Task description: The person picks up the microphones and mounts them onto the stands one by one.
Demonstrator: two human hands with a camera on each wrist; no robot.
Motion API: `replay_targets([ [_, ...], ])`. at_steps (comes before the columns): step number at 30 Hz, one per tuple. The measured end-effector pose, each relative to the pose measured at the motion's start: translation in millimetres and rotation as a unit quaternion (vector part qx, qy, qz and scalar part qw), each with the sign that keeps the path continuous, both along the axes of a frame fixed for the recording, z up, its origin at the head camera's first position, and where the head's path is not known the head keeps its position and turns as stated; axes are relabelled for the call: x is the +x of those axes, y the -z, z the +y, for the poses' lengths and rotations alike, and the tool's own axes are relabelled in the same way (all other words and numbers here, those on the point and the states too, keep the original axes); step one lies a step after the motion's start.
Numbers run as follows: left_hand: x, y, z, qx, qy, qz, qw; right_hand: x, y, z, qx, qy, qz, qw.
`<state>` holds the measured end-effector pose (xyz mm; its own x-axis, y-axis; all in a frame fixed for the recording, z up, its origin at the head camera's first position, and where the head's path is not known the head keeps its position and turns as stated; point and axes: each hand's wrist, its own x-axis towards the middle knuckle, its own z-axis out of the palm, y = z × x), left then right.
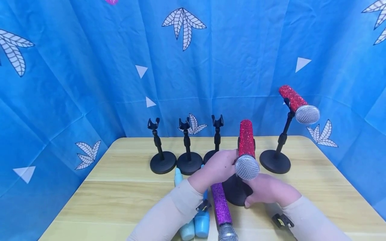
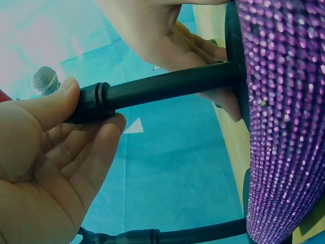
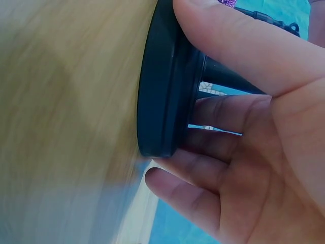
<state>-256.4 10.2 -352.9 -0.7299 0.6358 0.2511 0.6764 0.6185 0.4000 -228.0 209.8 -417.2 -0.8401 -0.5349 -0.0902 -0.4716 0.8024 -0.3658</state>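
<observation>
**Left hand (image 1: 221, 165) and right hand (image 1: 269, 189) grip one mic stand (image 1: 236, 192)**

Head view: the gripped stand is right of centre over the table (image 1: 120, 197), with a red mic (image 1: 247, 139) in its cradle, silver head toward the person. The left hand is higher up the stand, the right hand at its base. The mic hides much of the pole and the left fingertips. Behind stand three bare stands: left (image 1: 163, 162), middle (image 1: 189, 164) and right (image 1: 217, 132). Off to the right, a far stand (image 1: 275, 162) bears another red mic (image 1: 292, 97). Nearer the person lie a purple mic (image 1: 221, 204) and two blue tubes (image 1: 202, 226), partly under the left arm.

Left wrist view: here the left grip shows, thumb and fingers pinching the collar (image 2: 91, 104) above the bare black pole (image 2: 172, 86). The purple mic's beaded handle fills the right side.

Right wrist view: only here is the base (image 3: 162, 101) seen edge-on, the right thumb over its upper side and fingers around the rim. Whether it touches the table, I cannot tell.
</observation>
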Motion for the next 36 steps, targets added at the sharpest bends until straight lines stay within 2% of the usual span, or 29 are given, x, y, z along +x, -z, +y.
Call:
replay_targets([
  [3,1.5,-1.7,1.8,-0.011,-0.008,0.012,0.9998,0.1,-0.5,-0.9,0.0,0.005,-0.007,1.0],
  [7,1.8,-2.6,3.8,-0.014,-0.01,-0.004,0.9998,0.0,-1.9,-1.1,0.004,0.01,-0.013,1.0],
  [13,0.1,-1.2,1.2,0.0,0.032,-0.054,0.998,-0.9,-0.9,0.5,0.008,0.014,-0.022,1.0],
  [16,0.3,-1.8,-1.9,0.003,0.039,-0.067,0.997,-0.6,-0.1,0.9,0.01,0.014,-0.02,1.0],
  [20,0.8,-4.6,-2.5,-0.009,0.019,-0.05,0.9985,-0.4,-1.0,-0.4,0.006,0.021,-0.019,1.0],
  [24,0.9,-4.9,0.5,-0.019,-0.001,-0.013,0.9997,0.2,-2.6,-1.9,0.001,0.025,-0.028,0.999],
  [28,-0.9,-1.7,3.7,0.0,-0.006,-0.019,0.9998,0.8,-3.8,-2.7,-0.001,0.025,-0.028,0.999],
  [32,-3.3,1.4,1.2,0.016,0.021,-0.06,0.9978,0.8,-2.8,-2.5,0.001,0.021,-0.021,1.0],
  [36,-2.7,1.0,-4.8,0.005,0.053,-0.066,0.9964,0.0,-2.3,-1.1,0.005,0.013,-0.012,1.0],
])
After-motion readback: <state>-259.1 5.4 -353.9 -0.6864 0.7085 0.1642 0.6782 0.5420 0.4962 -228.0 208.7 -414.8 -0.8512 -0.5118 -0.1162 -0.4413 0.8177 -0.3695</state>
